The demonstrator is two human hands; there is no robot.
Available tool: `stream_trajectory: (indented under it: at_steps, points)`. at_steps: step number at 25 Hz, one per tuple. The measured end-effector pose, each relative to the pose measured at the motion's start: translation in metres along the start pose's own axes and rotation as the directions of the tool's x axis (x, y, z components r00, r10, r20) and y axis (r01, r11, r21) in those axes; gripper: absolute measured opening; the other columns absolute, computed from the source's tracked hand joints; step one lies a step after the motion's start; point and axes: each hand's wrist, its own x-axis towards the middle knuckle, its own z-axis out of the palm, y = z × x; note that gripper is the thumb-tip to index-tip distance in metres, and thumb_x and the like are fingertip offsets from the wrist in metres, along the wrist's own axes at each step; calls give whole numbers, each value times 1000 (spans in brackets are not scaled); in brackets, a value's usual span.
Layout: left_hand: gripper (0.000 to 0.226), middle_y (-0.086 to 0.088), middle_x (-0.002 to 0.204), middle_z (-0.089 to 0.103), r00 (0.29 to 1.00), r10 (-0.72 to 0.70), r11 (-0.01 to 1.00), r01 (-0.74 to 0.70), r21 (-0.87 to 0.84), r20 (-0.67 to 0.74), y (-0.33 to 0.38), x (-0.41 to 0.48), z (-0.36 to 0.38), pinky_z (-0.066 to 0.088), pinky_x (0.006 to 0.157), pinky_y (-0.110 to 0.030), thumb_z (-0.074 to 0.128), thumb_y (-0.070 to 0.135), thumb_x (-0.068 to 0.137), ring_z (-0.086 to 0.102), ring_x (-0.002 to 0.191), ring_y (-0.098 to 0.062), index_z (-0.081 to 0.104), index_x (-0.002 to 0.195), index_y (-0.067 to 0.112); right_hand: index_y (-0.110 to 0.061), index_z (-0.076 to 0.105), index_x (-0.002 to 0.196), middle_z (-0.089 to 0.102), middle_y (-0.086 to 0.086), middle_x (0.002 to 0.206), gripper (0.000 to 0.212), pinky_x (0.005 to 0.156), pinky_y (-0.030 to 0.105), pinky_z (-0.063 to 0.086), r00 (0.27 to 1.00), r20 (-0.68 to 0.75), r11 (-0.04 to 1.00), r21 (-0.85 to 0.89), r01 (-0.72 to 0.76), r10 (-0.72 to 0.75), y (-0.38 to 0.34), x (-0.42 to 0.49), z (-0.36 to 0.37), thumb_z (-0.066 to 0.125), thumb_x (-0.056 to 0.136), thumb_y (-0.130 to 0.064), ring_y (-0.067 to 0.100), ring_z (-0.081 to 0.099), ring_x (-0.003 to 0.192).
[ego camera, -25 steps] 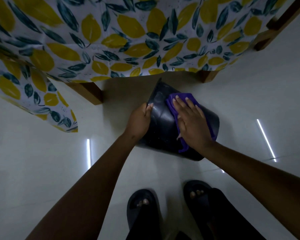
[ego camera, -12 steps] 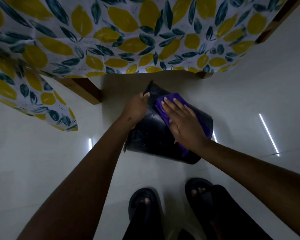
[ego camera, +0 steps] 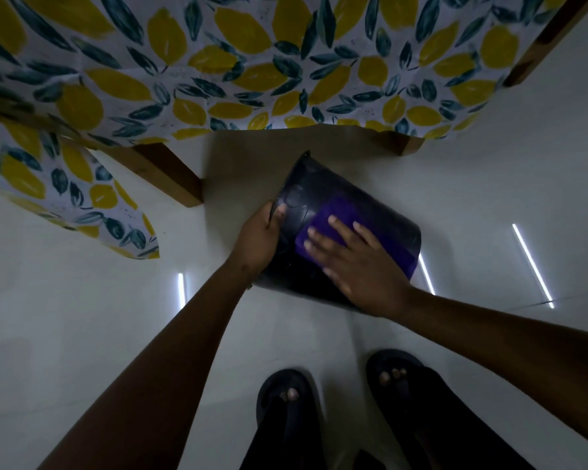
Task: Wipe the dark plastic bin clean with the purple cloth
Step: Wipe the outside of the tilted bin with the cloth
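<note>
The dark plastic bin (ego camera: 323, 191) lies tilted on its side on the white floor, its rim toward the left. My left hand (ego camera: 260, 239) grips that rim, thumb over the edge. The purple cloth (ego camera: 323, 215) is spread on the bin's upper side. My right hand (ego camera: 357, 262) lies flat on the cloth with straight, spread fingers and presses it against the bin. Part of the cloth is hidden under my palm.
A table draped in a lemon-print cloth (ego camera: 218, 62) overhangs just behind the bin, with wooden legs (ego camera: 174, 178) at left and right (ego camera: 408, 147). My two feet in dark sandals (ego camera: 286, 398) stand close in front on the glossy white floor (ego camera: 82, 300).
My right hand has slid the cloth down the bin's side toward its base. My left hand has shifted up along the rim, and the bin has turned slightly.
</note>
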Motion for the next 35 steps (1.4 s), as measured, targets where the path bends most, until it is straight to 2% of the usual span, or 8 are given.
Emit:
stream_trajectory:
  at_steps: [3, 8, 13, 16, 22, 25, 29, 35]
  points:
    - [39, -5, 111, 65, 998, -6, 999, 9, -44, 61, 2, 10, 0, 51, 92, -43, 32, 45, 101, 62, 103, -21, 56, 114, 17, -30, 13, 153, 9, -8, 160, 68, 117, 45, 7, 977, 34, 971, -108, 214, -211, 12, -9, 4, 41, 92, -26, 25, 8, 149]
    - [52, -11, 110, 67, 997, -62, 997, 63, -36, 38, 14, 24, -1, 49, 95, -51, 33, 54, 95, 64, 102, -28, 58, 114, 13, -29, 13, 154, 15, -6, 162, 63, 116, 50, 22, 967, -39, 967, 50, -250, 252, 5, 23, -13, 39, 96, -26, 26, 12, 149]
    - [40, -9, 117, 64, 997, -67, 995, 70, -66, 46, 17, 20, 1, 48, 97, -45, 33, 40, 102, 60, 107, -23, 57, 119, 12, -28, 19, 152, 13, -5, 162, 81, 116, 51, 2, 951, 99, 932, -192, 308, -294, -2, -2, 6, 60, 83, -26, 31, 6, 148]
    - [41, -8, 118, 62, 996, -83, 996, 84, -10, 42, 28, 31, 4, 45, 94, -36, 33, 39, 102, 57, 108, -22, 55, 123, 11, -28, 16, 153, 6, -7, 162, 77, 116, 50, -6, 904, 176, 872, -244, 424, -390, 5, -7, 11, 54, 87, -25, 27, -3, 149]
    - [41, -15, 118, 63, 995, -92, 991, 95, -93, 34, 28, 30, 9, 43, 94, -36, 38, 39, 101, 59, 111, -28, 56, 119, 7, -30, 18, 153, 18, -6, 162, 61, 116, 47, 22, 969, -69, 967, 116, -228, 237, 11, 16, -17, 41, 97, -21, 22, 12, 149]
    - [40, -7, 115, 65, 990, -100, 964, 120, -236, 97, 11, 3, 0, 49, 96, -40, 43, 49, 96, 62, 108, -21, 56, 116, 17, -30, 19, 153, 21, -7, 161, 56, 117, 44, 21, 972, -38, 962, 154, -226, 234, 23, 26, -16, 35, 100, -23, 18, 13, 149]
    - [29, 5, 93, 60, 998, 11, 1000, -11, 7, -69, 4, -21, 10, 42, 68, -13, 35, 37, 102, 57, 85, -7, 56, 104, 16, -28, 21, 153, 23, -5, 161, 55, 116, 45, 24, 960, -26, 948, 166, -270, 278, 38, 36, -14, 33, 101, -41, 19, 15, 149]
    - [32, -4, 77, 56, 993, 36, 997, -28, 77, -109, 12, 0, 12, 35, 67, -28, 38, 34, 102, 54, 75, -20, 55, 88, 11, -26, 16, 154, 11, -1, 163, 64, 117, 48, 17, 995, -36, 995, 2, -98, 98, 4, -7, -6, 35, 97, -49, 28, 8, 149]
